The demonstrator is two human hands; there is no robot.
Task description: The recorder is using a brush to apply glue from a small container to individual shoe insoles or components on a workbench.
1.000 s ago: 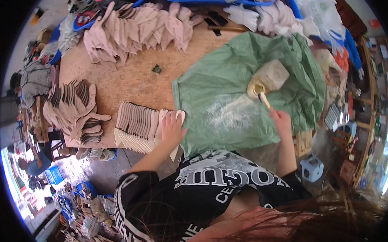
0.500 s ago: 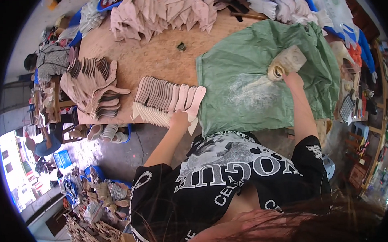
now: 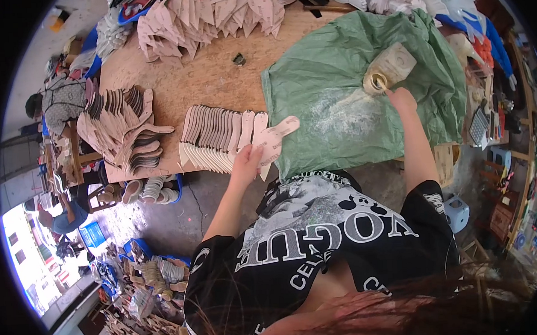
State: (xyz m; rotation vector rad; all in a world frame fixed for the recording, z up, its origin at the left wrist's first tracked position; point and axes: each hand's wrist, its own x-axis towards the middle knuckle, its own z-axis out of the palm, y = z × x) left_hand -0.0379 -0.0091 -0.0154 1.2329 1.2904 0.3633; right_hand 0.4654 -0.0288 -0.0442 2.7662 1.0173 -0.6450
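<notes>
My left hand [image 3: 246, 162] grips the wide end of a pale pink, flat insole-shaped piece [image 3: 277, 137], raised and pointing right over the edge of the green sheet [image 3: 304, 82]. Beside it lies an overlapping row of similar pieces [image 3: 210, 131], some with dark edges. My right hand [image 3: 402, 100] is closed on a thin tan handle [image 3: 386, 89] at the mouth of a crusted, yellowish plastic container [image 3: 396, 62]. The container rests on the sheet; the handle's lower end is hidden inside its neck.
More pieces are piled on the wooden table [image 3: 208, 80], in a left stack [image 3: 117, 129] and a far heap [image 3: 208, 17]. A small dark object [image 3: 238, 60] sits between them. Whitish residue [image 3: 347, 119] marks the sheet. Another person [image 3: 70, 218] is at the left.
My left hand has lifted the insole-shaped piece off the right end of the row and swung it toward the sheet. At the container's mouth, my right hand now shows the tan handle.
</notes>
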